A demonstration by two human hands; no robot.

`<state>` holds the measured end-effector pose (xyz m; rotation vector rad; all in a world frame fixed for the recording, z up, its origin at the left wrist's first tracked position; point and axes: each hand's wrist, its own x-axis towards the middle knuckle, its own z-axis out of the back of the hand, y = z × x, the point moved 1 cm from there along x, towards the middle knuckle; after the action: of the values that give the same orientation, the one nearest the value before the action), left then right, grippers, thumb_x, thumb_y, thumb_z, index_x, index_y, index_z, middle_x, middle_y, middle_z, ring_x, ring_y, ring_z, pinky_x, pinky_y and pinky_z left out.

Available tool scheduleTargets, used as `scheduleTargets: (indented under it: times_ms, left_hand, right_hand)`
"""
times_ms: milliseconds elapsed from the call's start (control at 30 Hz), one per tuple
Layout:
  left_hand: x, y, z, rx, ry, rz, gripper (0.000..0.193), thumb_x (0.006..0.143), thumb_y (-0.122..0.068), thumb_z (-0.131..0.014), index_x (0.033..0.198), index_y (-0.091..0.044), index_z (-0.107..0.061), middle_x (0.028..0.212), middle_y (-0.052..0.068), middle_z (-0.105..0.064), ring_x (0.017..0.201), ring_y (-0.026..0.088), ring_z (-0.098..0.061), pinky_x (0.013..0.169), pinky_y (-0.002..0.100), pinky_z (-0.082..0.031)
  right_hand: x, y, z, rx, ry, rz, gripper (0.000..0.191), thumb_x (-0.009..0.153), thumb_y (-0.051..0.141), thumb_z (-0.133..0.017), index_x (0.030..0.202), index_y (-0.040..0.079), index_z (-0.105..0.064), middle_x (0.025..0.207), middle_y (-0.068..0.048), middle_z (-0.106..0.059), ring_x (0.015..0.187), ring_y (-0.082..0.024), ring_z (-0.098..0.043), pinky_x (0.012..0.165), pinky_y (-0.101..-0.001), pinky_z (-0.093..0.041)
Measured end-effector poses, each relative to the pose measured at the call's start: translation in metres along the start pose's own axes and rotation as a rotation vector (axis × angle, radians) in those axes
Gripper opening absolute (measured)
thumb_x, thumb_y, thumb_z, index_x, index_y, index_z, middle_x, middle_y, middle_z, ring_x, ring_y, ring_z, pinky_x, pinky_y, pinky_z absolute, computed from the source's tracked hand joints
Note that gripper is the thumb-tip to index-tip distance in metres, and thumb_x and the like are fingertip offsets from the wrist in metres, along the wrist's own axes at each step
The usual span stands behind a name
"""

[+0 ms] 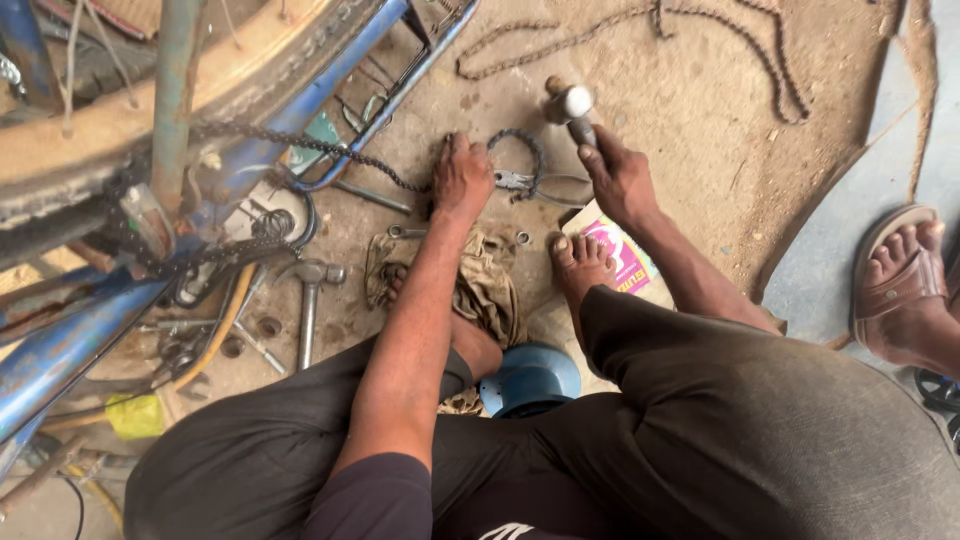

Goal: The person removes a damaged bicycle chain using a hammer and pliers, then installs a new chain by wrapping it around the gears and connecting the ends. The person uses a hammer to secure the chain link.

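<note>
Soft even daylight, faint shadows, no glare, slight blur at frame edges

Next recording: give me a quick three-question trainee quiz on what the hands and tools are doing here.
1. Which hand grips the hammer: left or right?
2. True or false: the left hand presses down on the bicycle chain on the ground.
3. What lies on the ground between the two hands? A) pliers B) a saw C) a paint brush

Key
1. The right hand, with the hammer's head raised above the dirt.
2. True; the chain runs from the blue bicycle frame to that hand.
3. A, the pliers, beside a curl of chain.
</note>
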<state>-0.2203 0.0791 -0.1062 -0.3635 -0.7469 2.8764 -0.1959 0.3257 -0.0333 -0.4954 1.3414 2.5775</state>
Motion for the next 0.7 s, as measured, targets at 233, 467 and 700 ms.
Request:
scheduleTargets:
  times_ms: [233,467,700]
  left_hand:
    - [0.001,0.004,-0.001,-0.058,0.06,0.057,0.014,0.096,-0.009,-0.058,0.093,0.003,-0.066,0.112,0.023,-0.061,0.104,0.04,-0.062,0.085,0.054,-0.052]
    - [0.002,-0.002,0.002,0.011,0.021,-0.039,0.017,0.096,-0.011,-0.057,0.098,0.004,-0.066,0.112,0.025,-0.06,0.102,0.041,-0.062,0.081,0.053,-0.054]
    - [0.0,-0.002,0.0,0.07,-0.119,-0.079,0.015,0.095,-0.01,-0.057,0.092,-0.001,-0.069,0.11,0.02,-0.061,0.101,0.041,-0.062,0.084,0.052,-0.053]
  right_hand:
    - [-0.015,0.025,-0.022,-0.096,-0.024,0.443,0.044,0.11,0.029,-0.061,0.146,0.003,-0.056,0.109,-0.022,-0.071,0.09,-0.035,-0.072,0.078,-0.0424,-0.057]
    - [0.011,0.017,-0.019,0.207,0.114,-0.303,0.04,0.105,0.03,-0.058,0.141,0.012,-0.06,0.088,-0.02,-0.066,0.081,-0.042,-0.063,0.07,-0.0487,-0.053]
    - [-0.005,0.0,-0.012,-0.331,-0.404,0.53,0.03,0.089,0.007,-0.072,0.119,0.006,-0.07,0.109,-0.018,-0.067,0.095,-0.041,-0.064,0.081,-0.0494,-0.053]
